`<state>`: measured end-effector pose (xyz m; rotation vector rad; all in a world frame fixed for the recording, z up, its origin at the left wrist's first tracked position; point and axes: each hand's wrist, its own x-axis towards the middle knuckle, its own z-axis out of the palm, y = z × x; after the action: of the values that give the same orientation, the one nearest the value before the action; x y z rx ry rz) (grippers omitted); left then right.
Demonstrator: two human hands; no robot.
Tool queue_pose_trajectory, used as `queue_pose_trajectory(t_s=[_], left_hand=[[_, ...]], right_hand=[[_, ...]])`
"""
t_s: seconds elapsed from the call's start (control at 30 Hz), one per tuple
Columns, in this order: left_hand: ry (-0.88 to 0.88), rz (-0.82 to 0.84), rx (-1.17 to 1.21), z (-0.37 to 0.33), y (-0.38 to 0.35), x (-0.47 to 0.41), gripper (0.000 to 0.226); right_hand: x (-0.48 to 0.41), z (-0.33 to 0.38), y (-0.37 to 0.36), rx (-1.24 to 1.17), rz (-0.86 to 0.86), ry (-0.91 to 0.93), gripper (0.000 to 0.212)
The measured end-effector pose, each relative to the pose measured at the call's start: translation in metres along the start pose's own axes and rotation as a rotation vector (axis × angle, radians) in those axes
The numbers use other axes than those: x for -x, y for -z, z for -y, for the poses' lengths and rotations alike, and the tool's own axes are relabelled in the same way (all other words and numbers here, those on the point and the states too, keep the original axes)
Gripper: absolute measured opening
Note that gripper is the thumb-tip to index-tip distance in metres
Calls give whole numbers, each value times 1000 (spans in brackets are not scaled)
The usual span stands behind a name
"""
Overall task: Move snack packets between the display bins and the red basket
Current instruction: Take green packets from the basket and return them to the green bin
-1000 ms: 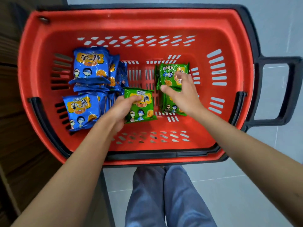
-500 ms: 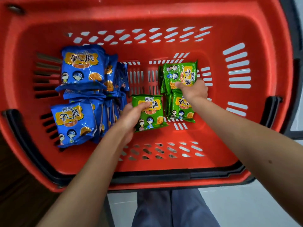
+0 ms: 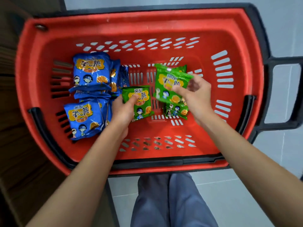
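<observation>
Green is what has moved: half a second ago the right hand [image 3: 196, 95] lay curled over the top green packet [image 3: 170, 81] as it sat on its little stack. Now that packet is raised off the stack and tipped up, blurred, pinched between the thumb and the fingers at its right edge. The lower green packet [image 3: 176, 111] it rested on is left on the floor of the red basket [image 3: 147, 22]. The left hand [image 3: 122, 112] has kept its place on the middle green packet [image 3: 139, 102], thumb pressed on the printed face and fingers curled at the left edge, and that packet looks flat on the basket floor, not yet lifted. I judge this as packets going out of the basket, one already coming away and a second gripped and ready. The display bins are not in view, so where they go cannot be told. Blue packets [image 3: 90, 71] lie heaped along the basket's left side, touching the left hand's knuckles, and they could be dragged or toppled as that hand pulls out. Both hands must clear the basket's high walls, and the black handle [image 3: 287, 94] juts out on the right. Below are the person's grey trousers [image 3: 172, 202] and a pale tiled floor [image 3: 246, 194].
</observation>
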<state>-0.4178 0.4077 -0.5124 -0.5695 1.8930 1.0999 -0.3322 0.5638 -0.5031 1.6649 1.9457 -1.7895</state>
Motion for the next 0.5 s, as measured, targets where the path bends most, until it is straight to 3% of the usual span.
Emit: queue_pose_trajectory(t_s=[0.13, 0.23, 0.3, 0.43, 0.5], left_hand=[[21, 86, 18, -16, 5, 17, 18], [128, 286, 28, -27, 9, 38, 80], [105, 420, 8, -27, 7, 49, 97], [28, 408, -8, -20, 3, 56, 45], [49, 340, 15, -16, 1, 52, 37]], right_hand=[[44, 17, 18, -272, 233, -229, 75], [68, 18, 16, -279, 197, -342, 74], [79, 18, 11, -260, 117, -345, 62], [82, 16, 0, -238, 32, -309, 23], [72, 9, -5, -257, 24, -336, 20]])
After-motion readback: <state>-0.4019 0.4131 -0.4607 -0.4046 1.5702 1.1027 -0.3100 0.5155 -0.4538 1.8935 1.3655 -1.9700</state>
